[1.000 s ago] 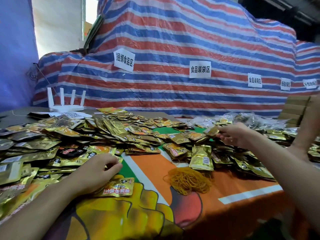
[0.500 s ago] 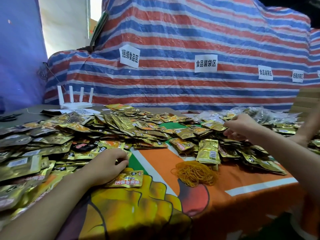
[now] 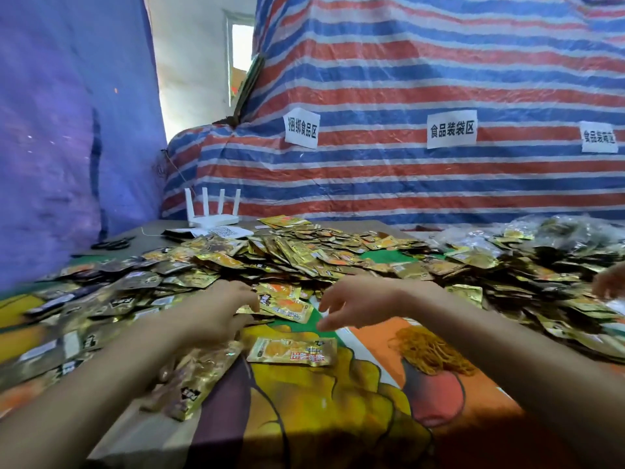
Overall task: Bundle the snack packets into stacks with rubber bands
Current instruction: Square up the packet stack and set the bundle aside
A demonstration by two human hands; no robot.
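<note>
You look to be gathering packets for a stack. Take the tangle of rubber bands (image 3: 429, 350) as your mark: it lies on the printed surface (image 3: 338, 418) just beside your right forearm, within easy reach. To its left and a little beyond it, your right hand (image 3: 358, 302) hovers with fingers spread and holds nothing. It is aimed at an orange-faced packet (image 3: 287, 304) at the near edge of the heap of snack packets (image 3: 304, 252), which runs across the surface beyond the bands. Further left of the bands, your left hand (image 3: 216, 309) lies on that same edge with fingers bent and fingertips at the packet's left side; I cannot tell whether it pinches the packet or only touches it. Another loose packet (image 3: 292, 350) lies flat directly left of the bands, nearer you than the orange one. To do this well, let the left hand steady the orange packet while the right takes it. Lay it on the loose one with edges squared, and keep every packet turned the same way. Foil is slippery, I judge, so a crooked stack will likely slide when you stretch a band over it. Build the stack just beside the bands so neither hand travels far. Mind the other person's hand (image 3: 608, 282) far right of the bands.
</note>
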